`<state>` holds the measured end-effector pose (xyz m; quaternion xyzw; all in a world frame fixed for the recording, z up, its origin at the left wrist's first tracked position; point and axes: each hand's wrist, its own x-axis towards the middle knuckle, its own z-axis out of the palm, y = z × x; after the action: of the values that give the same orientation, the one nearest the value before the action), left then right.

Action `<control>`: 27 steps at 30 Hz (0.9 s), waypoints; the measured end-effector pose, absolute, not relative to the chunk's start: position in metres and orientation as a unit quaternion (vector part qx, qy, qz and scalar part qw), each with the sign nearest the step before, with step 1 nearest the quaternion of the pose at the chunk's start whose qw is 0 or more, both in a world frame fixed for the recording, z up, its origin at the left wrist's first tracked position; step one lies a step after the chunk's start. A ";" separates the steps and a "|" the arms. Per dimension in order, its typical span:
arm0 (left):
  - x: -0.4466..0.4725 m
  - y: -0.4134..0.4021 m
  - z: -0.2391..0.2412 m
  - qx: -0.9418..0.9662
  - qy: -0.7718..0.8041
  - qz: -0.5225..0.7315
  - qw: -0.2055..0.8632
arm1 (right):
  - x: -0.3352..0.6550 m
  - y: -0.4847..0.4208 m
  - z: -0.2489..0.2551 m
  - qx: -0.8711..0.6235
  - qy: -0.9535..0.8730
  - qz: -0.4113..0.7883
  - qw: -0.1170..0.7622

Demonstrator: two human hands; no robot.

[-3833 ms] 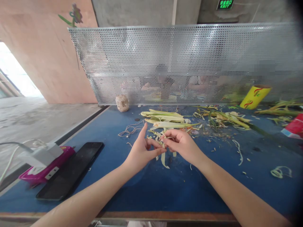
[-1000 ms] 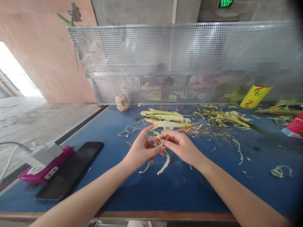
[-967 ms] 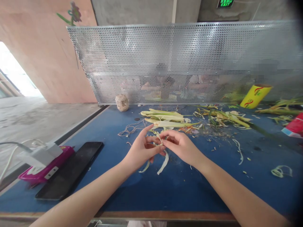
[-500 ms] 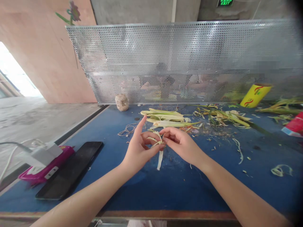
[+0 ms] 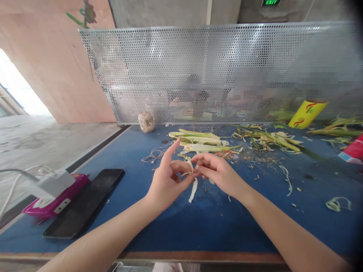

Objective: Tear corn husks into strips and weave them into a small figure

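Both of my hands meet above the blue table (image 5: pixel 198 223) near its middle. My left hand (image 5: pixel 167 179) pinches a pale leaf strip (image 5: pixel 193 189) between thumb and middle fingers, its index finger pointing up. My right hand (image 5: pixel 218 173) pinches the same strip at its upper end, fingertips touching the left thumb. The strip's loose end hangs down toward the table. Just beyond the hands lies a pile of pale green leaves (image 5: pixel 198 140).
A black phone (image 5: pixel 85 202) and a pink device (image 5: pixel 53 200) with a white charger (image 5: pixel 48 185) lie at the left. Twine (image 5: pixel 154 154), a twine ball (image 5: pixel 146 121), a yellow tube (image 5: pixel 307 113), leaf scraps (image 5: pixel 269 139) and a perforated metal screen (image 5: pixel 221 71) are farther back; people sit behind it.
A second strip that hung from the hands one second ago is gone; one strip hangs now. My left index finger has lifted and straightened. The hands have stayed together in place.
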<state>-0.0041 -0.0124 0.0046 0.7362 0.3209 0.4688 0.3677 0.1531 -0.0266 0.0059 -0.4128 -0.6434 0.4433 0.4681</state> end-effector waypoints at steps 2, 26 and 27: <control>-0.004 -0.012 0.007 0.724 0.322 0.454 0.407 | 0.156 -0.026 0.007 -0.412 -0.648 0.433 0.472; -0.006 -0.010 0.012 0.693 0.287 0.415 0.515 | 0.166 -0.024 0.006 -0.395 -0.672 0.411 0.473; -0.006 -0.010 0.012 0.696 0.283 0.416 0.512 | 0.166 -0.024 0.006 -0.393 -0.671 0.413 0.475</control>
<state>-0.0062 -0.0097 0.0123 0.6962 0.2829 0.4157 0.5124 0.1661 -0.0238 0.0064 -0.3930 -0.6706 0.4129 0.4748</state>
